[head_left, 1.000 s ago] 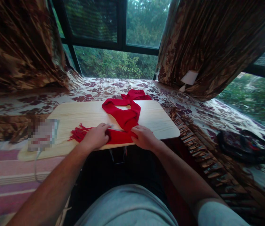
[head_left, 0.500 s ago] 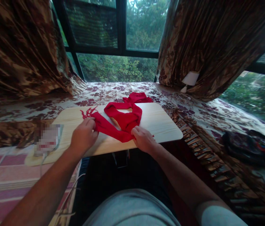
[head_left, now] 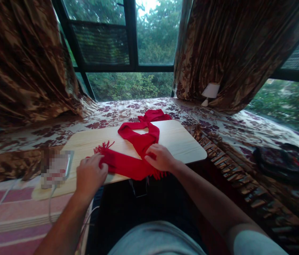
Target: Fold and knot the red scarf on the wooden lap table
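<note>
A red fringed scarf (head_left: 136, 141) lies across a light wooden board (head_left: 176, 141), its far end trailing off the back edge onto the patterned cloth. My left hand (head_left: 91, 173) pinches the fringed end of the scarf near the board's front edge. My right hand (head_left: 158, 157) presses down, fingers curled, on the scarf where a fold lies at the front edge. The near length of the scarf is stretched flat between the two hands.
A blurred flat object (head_left: 55, 168) with a cable lies on the board's left end. Brown patterned curtains (head_left: 231, 49) hang on both sides of a window. A small white lamp (head_left: 210, 92) stands at the back right. A dark bag (head_left: 284, 164) lies to the right.
My left hand lifted the fringed end up and back, then brought it down toward the front edge. The right hand stayed on the fold. The view shifted slightly.
</note>
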Demonstrator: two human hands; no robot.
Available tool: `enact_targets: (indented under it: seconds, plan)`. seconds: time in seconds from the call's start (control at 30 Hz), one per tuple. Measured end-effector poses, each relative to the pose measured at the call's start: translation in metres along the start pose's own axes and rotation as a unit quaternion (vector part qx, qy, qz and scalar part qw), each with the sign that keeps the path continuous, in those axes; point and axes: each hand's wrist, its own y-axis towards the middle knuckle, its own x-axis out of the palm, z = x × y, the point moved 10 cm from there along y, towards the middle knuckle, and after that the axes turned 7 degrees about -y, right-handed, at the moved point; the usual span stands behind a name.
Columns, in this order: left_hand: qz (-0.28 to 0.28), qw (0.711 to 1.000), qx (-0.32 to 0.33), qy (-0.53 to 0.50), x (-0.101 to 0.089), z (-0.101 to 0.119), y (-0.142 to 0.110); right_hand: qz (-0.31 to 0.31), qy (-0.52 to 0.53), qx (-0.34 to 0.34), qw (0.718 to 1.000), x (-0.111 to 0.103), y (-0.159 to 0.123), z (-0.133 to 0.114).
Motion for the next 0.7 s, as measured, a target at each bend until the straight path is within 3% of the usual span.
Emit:
enact_targets:
  seconds: [0.07, 0.17, 0.27, 0.37, 0.43, 0.5, 0.7]
  plan:
    - [0.033, 0.997, 0.033, -0.056, -0.003, 0.021, 0.005, 0.065, -0.024, 0.041, 0.997, -0.009, 0.015, 0.025]
    - [-0.010, 0.986, 0.092, -0.135, 0.011, 0.060, 0.013, 0.078, -0.054, 0.046, 0.994, -0.011, 0.042, 0.046]
    - [-0.082, 0.975, 0.115, -0.171, 0.031, 0.093, 0.016, -0.002, -0.080, 0.034, 0.996, 0.006, 0.065, 0.050]
    - [-0.125, 0.964, 0.135, -0.193, 0.046, 0.116, 0.014, -0.136, -0.107, 0.016, 0.985, 0.042, 0.068, 0.043]
    - [-0.145, 0.960, 0.146, -0.189, 0.056, 0.124, 0.011, -0.217, -0.122, -0.006, 0.969, 0.068, 0.057, 0.036]
    - [-0.163, 0.961, 0.148, -0.167, 0.068, 0.125, 0.008, -0.246, -0.135, -0.015, 0.960, 0.085, 0.045, 0.031]
    - [-0.199, 0.967, 0.129, -0.091, 0.092, 0.112, 0.004, -0.246, -0.131, 0.015, 0.960, 0.091, 0.038, 0.029]
